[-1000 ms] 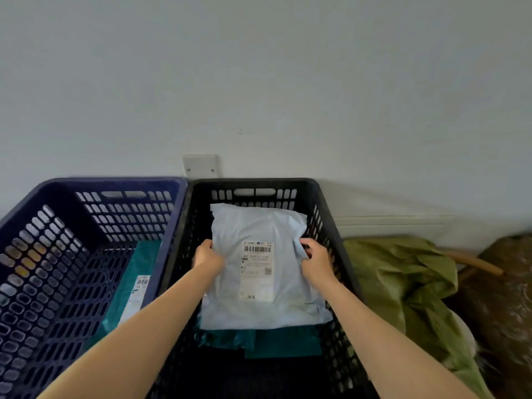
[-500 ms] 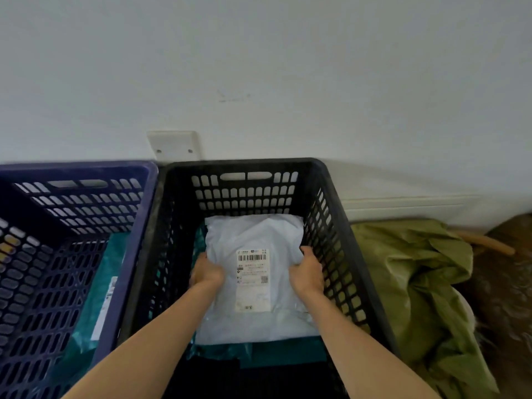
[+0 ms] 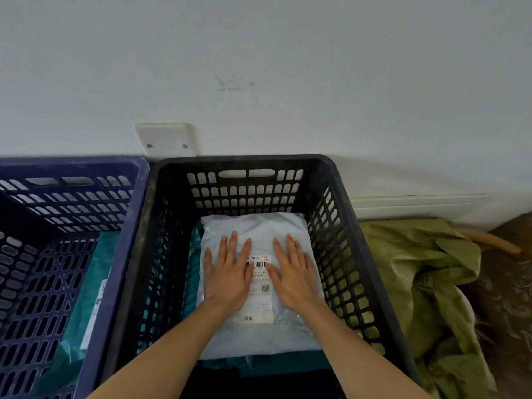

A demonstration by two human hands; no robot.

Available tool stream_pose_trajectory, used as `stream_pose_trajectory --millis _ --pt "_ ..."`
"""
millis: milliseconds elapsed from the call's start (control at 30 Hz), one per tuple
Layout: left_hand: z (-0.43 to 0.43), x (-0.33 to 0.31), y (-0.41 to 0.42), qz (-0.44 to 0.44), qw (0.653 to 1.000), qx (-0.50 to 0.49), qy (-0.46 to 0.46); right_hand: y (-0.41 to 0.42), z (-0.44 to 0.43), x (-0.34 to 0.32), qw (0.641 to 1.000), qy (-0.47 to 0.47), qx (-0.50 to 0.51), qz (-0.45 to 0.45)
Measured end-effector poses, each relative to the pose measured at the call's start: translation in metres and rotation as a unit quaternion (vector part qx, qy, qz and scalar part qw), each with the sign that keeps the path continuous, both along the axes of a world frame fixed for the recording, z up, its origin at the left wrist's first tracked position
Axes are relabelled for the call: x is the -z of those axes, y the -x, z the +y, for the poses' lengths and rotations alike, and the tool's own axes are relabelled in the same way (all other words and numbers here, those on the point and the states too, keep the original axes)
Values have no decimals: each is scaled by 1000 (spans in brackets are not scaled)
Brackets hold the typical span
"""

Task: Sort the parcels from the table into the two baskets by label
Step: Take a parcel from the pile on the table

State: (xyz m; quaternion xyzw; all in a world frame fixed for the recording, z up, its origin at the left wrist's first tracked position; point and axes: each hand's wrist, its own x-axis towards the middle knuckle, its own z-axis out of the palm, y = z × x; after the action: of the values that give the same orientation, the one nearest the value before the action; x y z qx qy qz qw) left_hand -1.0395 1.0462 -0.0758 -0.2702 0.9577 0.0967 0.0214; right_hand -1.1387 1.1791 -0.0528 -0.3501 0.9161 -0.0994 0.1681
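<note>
A moment ago your hands held the white parcel (image 3: 254, 226) by its two side edges, with your fingers curled round them. Now you have let go of the edges, and both hands lie flat on top of it.

Your left hand (image 3: 227, 272) rests on the left half of the parcel. Its fingers are straight and a little spread, pointing to the back wall of the basket. Your right hand (image 3: 296, 275) rests on the right half in the same way. Neither hand grips anything; the palms just press down on the soft bag. The shipping label (image 3: 260, 289) with its barcode shows in the gap between your hands, and your thumbs touch its edges.

The white parcel lies low inside the black basket (image 3: 244, 161), near the back wall, label side up. It sits on top of a teal parcel (image 3: 288, 362), which peeks out at the near edge and on the left side.

The blue basket (image 3: 72, 165) stands just beside the black one, on the left, rims touching. Another teal parcel with a label (image 3: 95, 283) lies inside it.

A crumpled green sack (image 3: 426, 269) lies to the right of the black basket. A white wall plate (image 3: 165, 138) sits on the wall behind the two baskets.
</note>
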Motion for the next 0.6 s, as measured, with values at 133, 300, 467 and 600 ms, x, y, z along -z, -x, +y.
stream_pose_trajectory --millis 133,300,467,600 --pt "-5 6 -4 -26 1000 12 -6 3 -3 13 1000 -15 3 -26" --pt "-6 12 -3 -33 999 6 -7 4 -8 22 998 -16 7 -58" --pt "-6 8 1 -77 996 15 -31 6 -10 27 997 -20 11 -76" --pt "-6 7 1 -82 996 19 -42 6 -12 26 996 -21 18 -83"
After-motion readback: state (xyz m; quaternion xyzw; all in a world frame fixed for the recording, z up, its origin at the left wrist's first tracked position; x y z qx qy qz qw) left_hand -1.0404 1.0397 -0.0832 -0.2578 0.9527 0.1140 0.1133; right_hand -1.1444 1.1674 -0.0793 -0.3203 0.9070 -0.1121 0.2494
